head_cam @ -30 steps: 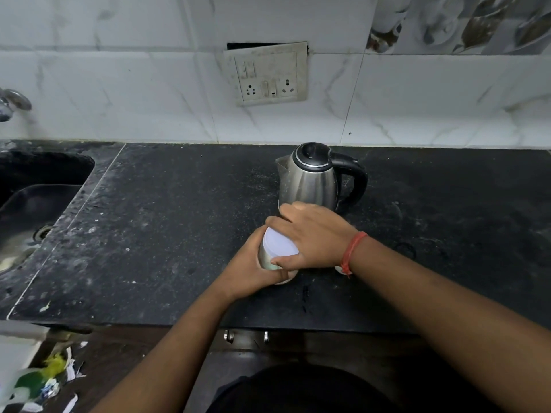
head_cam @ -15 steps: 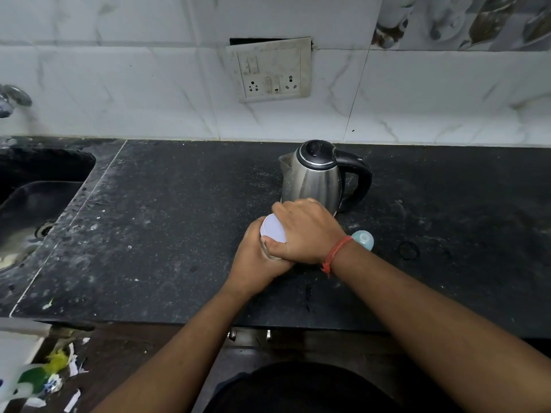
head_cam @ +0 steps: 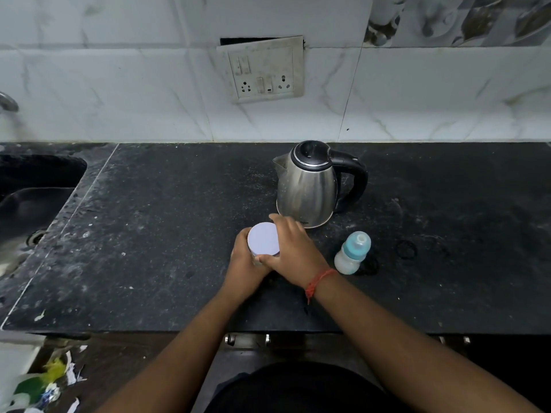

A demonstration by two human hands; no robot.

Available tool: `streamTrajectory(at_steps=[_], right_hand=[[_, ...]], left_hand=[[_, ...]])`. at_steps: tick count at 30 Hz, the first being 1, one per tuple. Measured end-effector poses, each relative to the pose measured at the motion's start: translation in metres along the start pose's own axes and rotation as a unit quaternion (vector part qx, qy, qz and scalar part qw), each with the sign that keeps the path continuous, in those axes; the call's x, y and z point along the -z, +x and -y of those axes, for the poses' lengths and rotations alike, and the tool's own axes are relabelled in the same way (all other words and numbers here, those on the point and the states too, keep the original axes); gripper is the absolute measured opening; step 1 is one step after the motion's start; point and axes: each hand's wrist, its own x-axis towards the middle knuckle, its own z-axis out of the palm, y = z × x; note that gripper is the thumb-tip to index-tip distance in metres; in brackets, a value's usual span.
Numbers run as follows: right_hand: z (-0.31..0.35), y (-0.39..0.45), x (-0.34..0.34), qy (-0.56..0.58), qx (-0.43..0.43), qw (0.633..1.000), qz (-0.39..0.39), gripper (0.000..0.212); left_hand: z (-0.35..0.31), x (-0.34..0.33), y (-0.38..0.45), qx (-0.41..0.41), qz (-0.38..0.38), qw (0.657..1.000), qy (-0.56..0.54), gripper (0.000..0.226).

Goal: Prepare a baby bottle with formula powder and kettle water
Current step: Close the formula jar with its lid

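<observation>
A small jar with a pale round lid (head_cam: 263,240) stands on the black counter (head_cam: 155,234). My left hand (head_cam: 243,263) grips the jar's body from the near left, hiding most of it. My right hand (head_cam: 293,251) curls round the lid's right rim, thumb at the front and fingers at the back. A baby bottle (head_cam: 353,252) with a blue collar and clear teat stands upright just right of my right wrist. Behind the jar sits the steel kettle (head_cam: 310,186), lid shut, its black handle pointing right.
A sink (head_cam: 32,198) is sunk into the counter at the left, with a tap end (head_cam: 7,101) above it. A socket panel (head_cam: 264,70) hangs on the tiled wall. Black rings (head_cam: 406,249) lie right of the bottle. Litter (head_cam: 44,386) lies on the floor at the lower left.
My right hand has shifted rightward off the lid's top to its rim, so more of the lid shows. The baby bottle, earlier hidden behind my wrist, is now in full view.
</observation>
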Motion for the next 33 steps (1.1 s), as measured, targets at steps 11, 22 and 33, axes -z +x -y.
streamTrajectory(at_steps=[11, 22, 33], right_hand=[[-0.009, -0.004, -0.006, 0.036, -0.021, 0.999, 0.014, 0.093], [-0.018, 0.001, 0.04, 0.085, -0.02, 0.992, -0.095, 0.081], [-0.058, 0.041, 0.117, 0.05, -0.066, 0.96, -0.269, 0.059]], left_hand=[[0.011, -0.003, -0.003, 0.002, 0.023, 1.0, -0.003, 0.082], [0.002, 0.021, 0.006, -0.034, 0.015, 0.999, -0.016, 0.107], [-0.092, 0.004, 0.083, -0.167, 0.017, 0.98, 0.11, 0.098]])
